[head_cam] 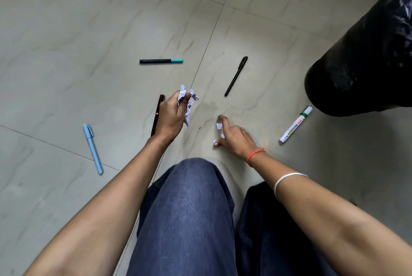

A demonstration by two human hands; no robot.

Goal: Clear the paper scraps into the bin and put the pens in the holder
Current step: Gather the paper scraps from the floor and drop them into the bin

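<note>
My left hand (172, 115) is closed around a bunch of crumpled white paper scraps (188, 100), held just above the tiled floor. My right hand (236, 136) is low over the floor with its fingers spread, touching small white paper scraps (219, 126). Pens lie scattered around: a dark pen with a teal cap (161, 61), a black pen (236, 76), a light blue pen (93, 149), a white whiteboard marker with a green cap (295, 124) and a dark brown pen (157, 115) partly hidden behind my left hand. The black bin (361, 59) stands at the right.
I am crouched over pale marble-look floor tiles (89, 30), with my knees in blue trousers (189, 209) at the bottom of the view. No pen holder is in view.
</note>
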